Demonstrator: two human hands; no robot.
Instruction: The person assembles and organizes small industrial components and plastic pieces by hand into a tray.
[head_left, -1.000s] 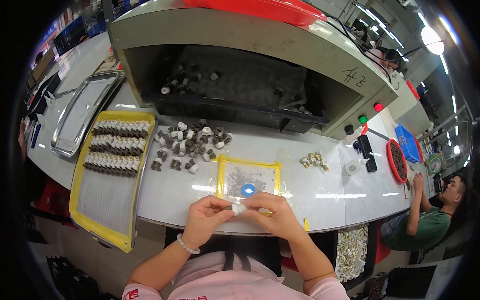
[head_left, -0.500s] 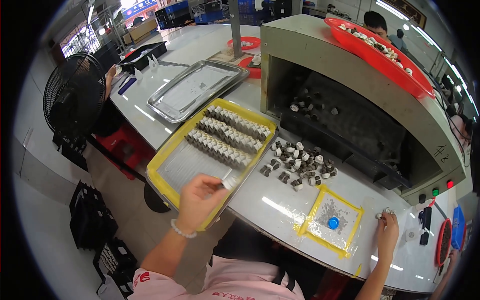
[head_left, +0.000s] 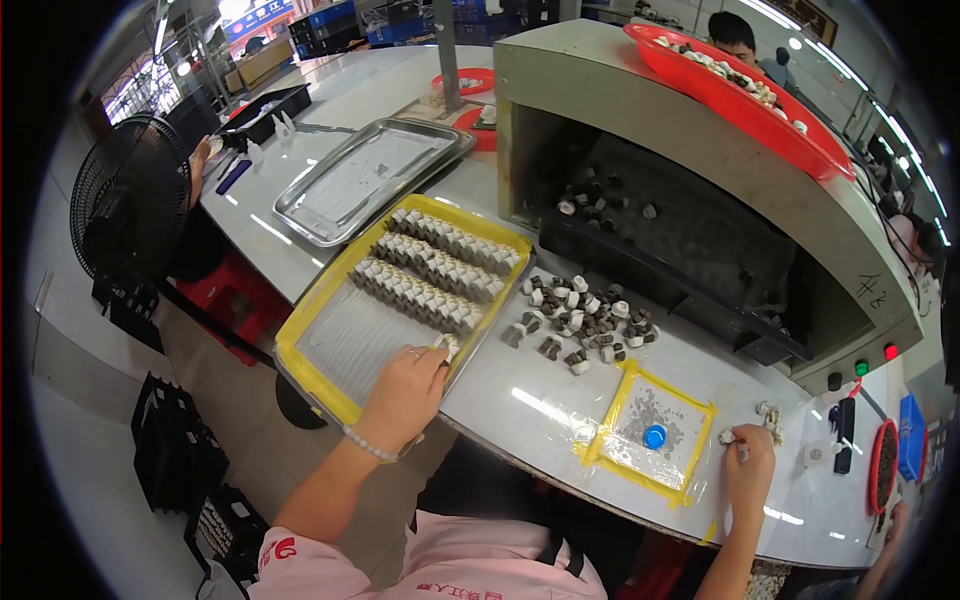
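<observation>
My left hand (head_left: 408,392) is over the right side of a yellow-rimmed tray (head_left: 300,325). Its fingers pinch a small white piece (head_left: 448,344) just below the lowest row of parts. Three rows of small white-topped dark parts (head_left: 420,293) stand in the upper half of the tray. To the right of the taped square, my right hand (head_left: 750,462) rests on the white table, its fingertips closed on a small whitish piece (head_left: 727,437). A few similar loose pieces (head_left: 768,412) lie just beyond that hand. A pile of dark and white parts (head_left: 590,318) is between the hands.
A grey-green machine (head_left: 640,110) with a dark opening stands behind the pile, a red tray (head_left: 745,95) on top. A blue cap (head_left: 654,437) sits inside the yellow-taped square (head_left: 640,480). A metal tray (head_left: 300,205) lies at the back left, near a black fan (head_left: 125,205).
My left hand has moved slightly up and right with the piece, closer to the lowest row. My right hand has drawn nearer to me, away from the loose pieces, with one in its fingertips.
</observation>
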